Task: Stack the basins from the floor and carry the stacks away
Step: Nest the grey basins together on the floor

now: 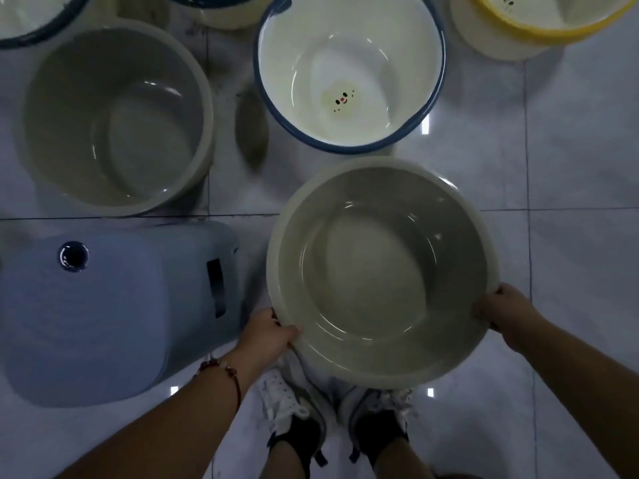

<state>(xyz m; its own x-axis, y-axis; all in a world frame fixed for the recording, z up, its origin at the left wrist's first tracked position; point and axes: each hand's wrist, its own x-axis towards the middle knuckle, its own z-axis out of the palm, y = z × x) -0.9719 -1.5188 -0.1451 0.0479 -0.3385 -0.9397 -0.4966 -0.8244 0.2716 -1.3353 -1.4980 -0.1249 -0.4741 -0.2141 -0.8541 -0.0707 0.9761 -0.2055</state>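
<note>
Head view has the left hand (268, 331) and right hand (501, 311) with fingers clamped on opposite rims of a grey basin (377, 271) held above the shoes, while the other grey basin (114, 115), blue-rimmed basin (349, 70) and yellow-rimmed one (549, 19) (all unstacked, seemingly) wait on the floor (570, 202).

a pale glossy tiled floor (570, 167) is seen — on it are set a grey basin (114, 119), a blue-rimmed white basin (349, 70), a yellow-rimmed basin (539, 19) and a blue plastic stool (114, 316) — and two sneakers (294, 409).
</note>
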